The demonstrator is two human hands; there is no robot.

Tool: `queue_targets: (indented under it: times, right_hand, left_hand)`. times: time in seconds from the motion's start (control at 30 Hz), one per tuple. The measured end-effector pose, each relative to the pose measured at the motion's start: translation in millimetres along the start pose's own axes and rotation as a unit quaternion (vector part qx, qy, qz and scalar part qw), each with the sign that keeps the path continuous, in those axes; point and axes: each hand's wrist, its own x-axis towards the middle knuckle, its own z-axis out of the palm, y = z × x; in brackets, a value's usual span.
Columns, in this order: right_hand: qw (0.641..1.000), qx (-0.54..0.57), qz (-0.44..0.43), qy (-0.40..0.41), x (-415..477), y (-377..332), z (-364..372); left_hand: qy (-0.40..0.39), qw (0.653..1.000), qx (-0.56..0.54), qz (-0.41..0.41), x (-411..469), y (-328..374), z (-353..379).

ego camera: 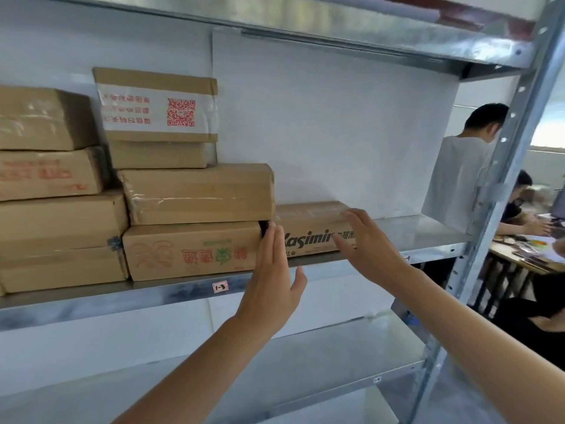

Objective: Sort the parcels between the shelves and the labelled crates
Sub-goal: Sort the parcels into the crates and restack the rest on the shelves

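A flat brown cardboard parcel printed "Kasimir" [312, 221] lies on the metal shelf [422, 237], pushed against the stacked parcels to its left. My left hand [272, 270] is flat and upright against the parcel's left front end, fingers together, thumb spread. My right hand [363, 240] rests on the parcel's right end, fingers over its top corner. Neither hand is closed around it. Left of it, a box with red and green print [192, 250] carries a taped plain box [198, 194].
More brown boxes fill the shelf's left side, one with a red QR code [159, 105]. A small tag [220, 286] marks the shelf edge. The lower shelf [321, 359] is bare metal. The upright post [507, 166] stands right; people sit at a table [526, 255] beyond.
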Motion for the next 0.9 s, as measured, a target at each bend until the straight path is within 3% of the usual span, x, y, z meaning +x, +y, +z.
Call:
queue_targets:
  times: [0.23,0.4,0.5,0.6,0.8,0.9]
  right_hand:
    - [0.981,0.134,0.139,-0.029,31,26,7]
    - [0.932,0.268,0.235,-0.065,50,43,8]
    - [0.88,0.358,0.3,-0.086,57,54,2]
    - [0.872,0.375,0.304,-0.085,54,64,-5]
    - [0.892,0.366,0.264,-0.023,21,89,-26]
    - [0.907,0.359,0.219,0.033,-6,97,-40]
  left_hand:
    - [0.037,0.986,-0.096,-0.131,14,20,25]
    - [0.053,0.962,-0.163,-0.212,35,21,29]
    - [0.026,0.962,-0.126,-0.239,41,24,31]
    - [0.027,0.965,-0.109,-0.237,41,31,31]
    - [0.08,0.954,-0.19,-0.217,34,58,38]
    - [0.119,0.926,-0.26,-0.248,21,76,44]
